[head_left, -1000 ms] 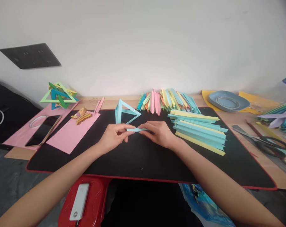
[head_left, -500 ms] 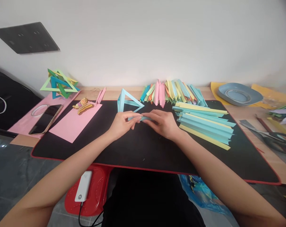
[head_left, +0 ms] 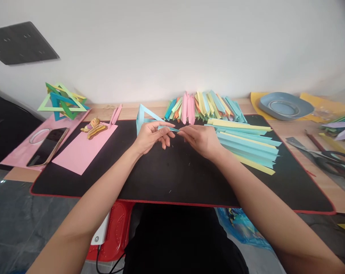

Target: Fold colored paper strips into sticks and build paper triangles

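Over the middle of the black mat, both hands pinch one small light-blue folded paper strip. My left hand grips its left end between thumb and index finger, the other fingers curled loosely below. The right end is pinched in my right hand, whose fingers cover part of it. Just behind my left hand stands a light-blue paper triangle frame, partly hidden by that hand. To the right of my right hand lie folded blue and yellow paper strips.
Colourful folded pieces line the wall. At left are a pink sheet, a figurine, a phone, a tape roll and a woven paper star. Scissors and a blue plate lie right.
My hands have drawn slightly apart and the strip now shows as a thin edge between them. My left fingers have opened out below. The whole view has shifted a little.
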`<state>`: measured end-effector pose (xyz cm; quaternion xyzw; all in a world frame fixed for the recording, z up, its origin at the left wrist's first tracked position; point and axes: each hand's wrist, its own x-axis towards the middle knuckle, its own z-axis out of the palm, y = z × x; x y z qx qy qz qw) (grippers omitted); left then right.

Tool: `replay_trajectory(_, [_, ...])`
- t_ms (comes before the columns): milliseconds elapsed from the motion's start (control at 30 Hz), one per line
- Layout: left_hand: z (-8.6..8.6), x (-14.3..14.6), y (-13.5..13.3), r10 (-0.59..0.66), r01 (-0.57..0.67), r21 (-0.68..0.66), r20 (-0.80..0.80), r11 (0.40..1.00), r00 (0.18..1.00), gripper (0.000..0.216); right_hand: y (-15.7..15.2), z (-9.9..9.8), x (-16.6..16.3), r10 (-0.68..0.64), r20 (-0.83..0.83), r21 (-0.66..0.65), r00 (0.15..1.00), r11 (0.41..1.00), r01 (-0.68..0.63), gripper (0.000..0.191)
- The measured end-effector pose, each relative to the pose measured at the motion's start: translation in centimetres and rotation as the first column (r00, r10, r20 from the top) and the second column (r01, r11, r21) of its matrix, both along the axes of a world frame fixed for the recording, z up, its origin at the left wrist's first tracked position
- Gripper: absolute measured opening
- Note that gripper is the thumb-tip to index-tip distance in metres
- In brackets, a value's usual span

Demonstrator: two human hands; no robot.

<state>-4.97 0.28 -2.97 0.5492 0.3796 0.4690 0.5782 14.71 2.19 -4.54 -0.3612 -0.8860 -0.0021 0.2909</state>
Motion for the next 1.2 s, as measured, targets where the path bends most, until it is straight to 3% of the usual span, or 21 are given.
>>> replay_trajectory(167, [-1.0, 0.1, 0.6, 0.095, -0.096, 0.006, 0.065, 0.995, 0.993, 0.031, 0.9, 0.2, 0.9, -0.048, -0.036, -0.014, 0.998, 0.999, 0.048, 0.037])
replay_trajectory(300, [-0.9, -0.4, 0.5, 0.144, -0.146, 0.019, 0.083, 0.989, 0.986, 0.034, 1.2, 1.2, 1.5, -0.033, -0.332, -0.176, 0.943, 0.984, -0.027, 0.03])
replay_trajectory(367, [-0.7, -0.6, 0.4, 0.115, -0.117, 0.021, 0.075, 0.993, 0.991, 0.037, 1.0, 1.8, 1.4, -0.08, -0.508, -0.327, 0.857, 0.939, -0.106, 0.031])
replay_trajectory(467, [-0.4, -0.7, 0.1, 0.102, -0.105, 0.028, 0.078, 0.994, 0.992, 0.034, 0.8, 2.4, 1.2, -0.206, -0.612, -0.521, 0.764, 0.831, -0.194, 0.037])
replay_trajectory(567, [-0.2, -0.7, -0.2, 0.111, -0.113, 0.005, 0.103, 0.994, 0.988, 0.032, 0.8, 2.5, 1.2, -0.247, -0.612, -0.604, 0.752, 0.759, -0.242, 0.036])
replay_trajectory(667, [-0.2, -0.7, -0.4, 0.128, -0.127, -0.023, 0.085, 0.992, 0.988, 0.034, 1.1, 2.5, 1.5, -0.246, -0.571, -0.635, 0.784, 0.738, -0.231, 0.034])
replay_trajectory(900, [0.1, -0.3, -0.7, 0.136, -0.137, -0.071, -0.018, 0.988, 0.99, 0.039, 1.0, 2.5, 1.9, -0.073, -0.4, -0.568, 0.914, 0.802, -0.185, 0.026])
replay_trajectory(1200, [0.2, -0.2, -0.8, 0.189, -0.188, 0.022, -0.028, 0.982, 0.982, 0.035, 1.1, 2.3, 1.4, -0.059, -0.379, -0.557, 0.923, 0.811, -0.177, 0.041])
